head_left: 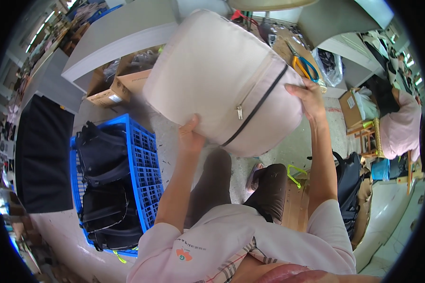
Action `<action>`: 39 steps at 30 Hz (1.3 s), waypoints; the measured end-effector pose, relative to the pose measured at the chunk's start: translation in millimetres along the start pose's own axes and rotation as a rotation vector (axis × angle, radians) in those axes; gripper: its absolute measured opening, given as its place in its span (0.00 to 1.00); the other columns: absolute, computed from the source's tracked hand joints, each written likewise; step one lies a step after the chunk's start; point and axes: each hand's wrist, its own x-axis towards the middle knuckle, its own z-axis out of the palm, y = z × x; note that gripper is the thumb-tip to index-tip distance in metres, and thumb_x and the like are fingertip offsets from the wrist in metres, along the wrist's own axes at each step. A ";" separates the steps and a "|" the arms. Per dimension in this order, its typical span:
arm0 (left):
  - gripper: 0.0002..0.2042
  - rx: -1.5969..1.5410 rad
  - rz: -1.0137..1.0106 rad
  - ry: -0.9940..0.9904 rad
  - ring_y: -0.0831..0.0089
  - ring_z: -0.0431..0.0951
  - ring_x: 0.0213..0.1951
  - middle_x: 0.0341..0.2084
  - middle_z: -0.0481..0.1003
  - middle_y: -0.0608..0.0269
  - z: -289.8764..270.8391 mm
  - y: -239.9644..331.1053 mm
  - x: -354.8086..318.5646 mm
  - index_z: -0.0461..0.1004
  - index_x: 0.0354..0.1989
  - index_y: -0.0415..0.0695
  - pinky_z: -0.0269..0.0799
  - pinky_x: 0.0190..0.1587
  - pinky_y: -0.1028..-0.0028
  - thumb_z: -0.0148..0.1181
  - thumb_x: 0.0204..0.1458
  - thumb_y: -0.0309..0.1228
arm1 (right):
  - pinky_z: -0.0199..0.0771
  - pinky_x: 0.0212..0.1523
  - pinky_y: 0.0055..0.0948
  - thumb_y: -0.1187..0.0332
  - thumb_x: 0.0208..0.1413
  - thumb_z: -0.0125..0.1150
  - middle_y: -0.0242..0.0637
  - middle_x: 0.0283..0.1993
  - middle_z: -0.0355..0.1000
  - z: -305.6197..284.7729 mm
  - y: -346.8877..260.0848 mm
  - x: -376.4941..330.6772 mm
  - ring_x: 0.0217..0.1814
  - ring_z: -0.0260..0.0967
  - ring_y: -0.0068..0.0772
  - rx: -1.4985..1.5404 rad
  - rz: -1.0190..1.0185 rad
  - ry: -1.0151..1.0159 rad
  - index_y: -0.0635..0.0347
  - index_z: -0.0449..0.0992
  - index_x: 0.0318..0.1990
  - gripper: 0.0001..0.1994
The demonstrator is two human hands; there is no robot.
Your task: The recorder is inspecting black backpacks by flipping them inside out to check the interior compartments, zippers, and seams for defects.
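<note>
A: Left side, quick?
B: Blue crate [146, 162] with black bags [101, 203] in it, on the floor. Then the left hand [192, 135], thumb on top at the panel's near edge, fingers hidden underneath.
A: Middle?
B: Pale pink fabric panel [212, 70], held up over the person's knees. Metal zip pull [239, 112], then black band [256, 104] across it.
A: Handling?
B: Looks light, softly padded; probably bends rather than breaks, not very slippery. Best hold: opposite edges, clear of the zip pull.
A: Right?
B: Right hand [311, 98] pinches the right edge, thumb on the face. Hands well apart, both clamped on the panel. Scissors [304, 66] just beyond the right hand; black bag [347, 184] farther right, low.
</note>
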 end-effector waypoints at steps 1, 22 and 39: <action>0.24 -0.010 0.018 0.014 0.65 0.65 0.47 0.43 0.66 0.60 -1.5 2.5 -2.1 0.60 0.49 0.40 0.59 0.52 0.64 0.56 0.40 0.22 | 0.65 0.25 0.16 0.77 0.37 0.62 0.34 0.24 0.71 7.7 -8.3 -10.6 0.23 0.66 0.19 -0.006 0.001 -0.024 0.67 0.73 0.27 0.07; 0.11 0.653 0.554 0.819 0.69 0.72 0.21 0.21 0.72 0.59 -11.7 208.7 -269.2 0.72 0.29 0.36 0.70 0.32 0.75 0.54 0.32 0.22 | 0.66 0.35 0.24 0.68 0.43 0.57 0.41 0.38 0.68 190.0 -49.5 -167.0 0.37 0.66 0.34 -0.329 -0.920 -0.800 0.64 0.69 0.38 0.14; 0.22 1.899 -0.021 0.669 0.62 0.69 0.39 0.37 0.68 0.52 -294.8 250.8 -120.5 0.64 0.44 0.30 0.66 0.42 0.71 0.53 0.42 0.33 | 0.67 0.38 0.35 0.66 0.42 0.53 0.44 0.34 0.70 -180.6 90.1 -415.7 0.38 0.68 0.43 -1.255 0.655 1.106 0.57 0.72 0.34 0.11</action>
